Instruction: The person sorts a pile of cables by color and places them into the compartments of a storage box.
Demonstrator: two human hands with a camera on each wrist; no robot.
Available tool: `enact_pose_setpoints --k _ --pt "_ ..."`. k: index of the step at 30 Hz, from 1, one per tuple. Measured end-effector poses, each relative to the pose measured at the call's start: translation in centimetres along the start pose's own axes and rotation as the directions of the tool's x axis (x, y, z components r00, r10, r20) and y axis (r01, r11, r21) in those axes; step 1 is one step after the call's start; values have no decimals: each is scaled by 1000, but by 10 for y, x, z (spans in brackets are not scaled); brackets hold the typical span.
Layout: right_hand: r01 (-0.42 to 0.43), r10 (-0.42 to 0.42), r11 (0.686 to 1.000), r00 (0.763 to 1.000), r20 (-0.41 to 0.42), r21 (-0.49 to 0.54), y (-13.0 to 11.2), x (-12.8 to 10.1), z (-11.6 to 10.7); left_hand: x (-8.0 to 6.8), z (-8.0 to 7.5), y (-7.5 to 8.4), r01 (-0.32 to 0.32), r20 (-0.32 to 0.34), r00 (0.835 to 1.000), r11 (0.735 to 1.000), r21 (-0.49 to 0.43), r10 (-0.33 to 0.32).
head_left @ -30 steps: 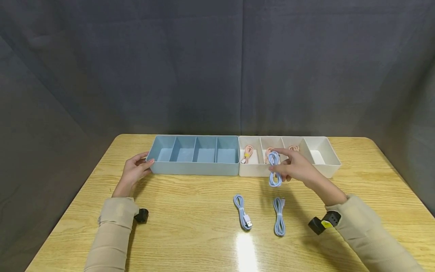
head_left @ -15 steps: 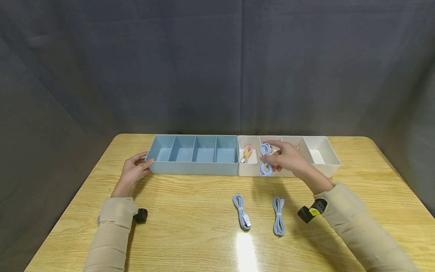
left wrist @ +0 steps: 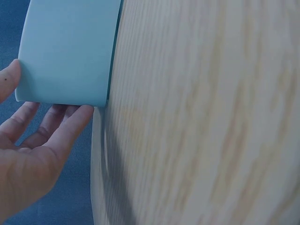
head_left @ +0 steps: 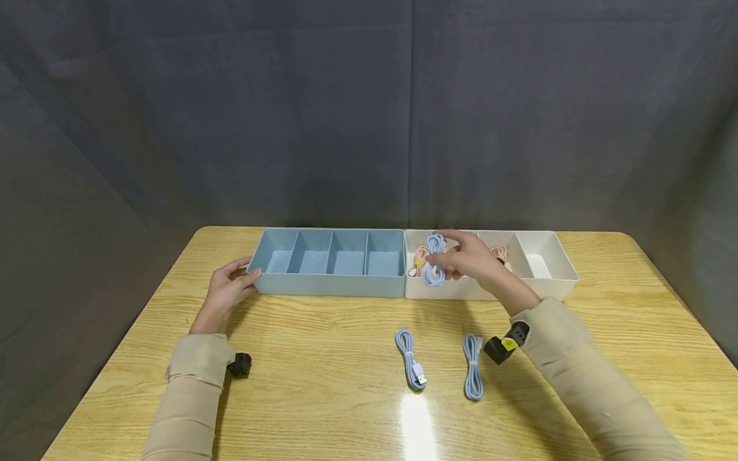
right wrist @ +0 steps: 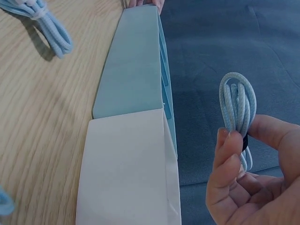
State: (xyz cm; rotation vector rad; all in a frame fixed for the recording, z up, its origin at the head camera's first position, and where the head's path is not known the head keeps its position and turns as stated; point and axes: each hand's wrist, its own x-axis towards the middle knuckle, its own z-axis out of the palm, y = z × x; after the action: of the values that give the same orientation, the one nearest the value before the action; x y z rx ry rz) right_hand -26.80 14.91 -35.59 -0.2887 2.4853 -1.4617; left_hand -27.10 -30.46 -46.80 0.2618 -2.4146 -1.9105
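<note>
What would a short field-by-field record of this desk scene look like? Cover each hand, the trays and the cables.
right hand: pinches a coiled blue cable, held above the white tray
left hand: fingers rest on the left end of the blue tray
blue tray: four compartments, nothing visible inside
white tray: pink cables in its left compartments, rightmost compartment bare
table: two more coiled blue cables lie near its front edge, apart
trays: side by side, touching

Beige sleeves [head_left: 193, 378], black wrist cameras [head_left: 500, 346] — yellow-marked

Wooden table [head_left: 323, 358]: two organizer trays [head_left: 328, 282], two blue cables [head_left: 410, 358].
</note>
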Motion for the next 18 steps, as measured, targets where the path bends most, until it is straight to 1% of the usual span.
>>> enact_pose_setpoints --k 6,11,18 --pt "6 -6 998 1000 7 57 -6 11 6 -1 -1 3 2 -13 1000 1000 10 -2" --pt "3 -6 996 1000 27 89 -9 19 14 -6 -1 7 2 -7 1000 1000 9 -2" --pt "-22 19 993 999 29 118 -11 28 24 -4 -1 2 -9 0 1000 1000 6 9"
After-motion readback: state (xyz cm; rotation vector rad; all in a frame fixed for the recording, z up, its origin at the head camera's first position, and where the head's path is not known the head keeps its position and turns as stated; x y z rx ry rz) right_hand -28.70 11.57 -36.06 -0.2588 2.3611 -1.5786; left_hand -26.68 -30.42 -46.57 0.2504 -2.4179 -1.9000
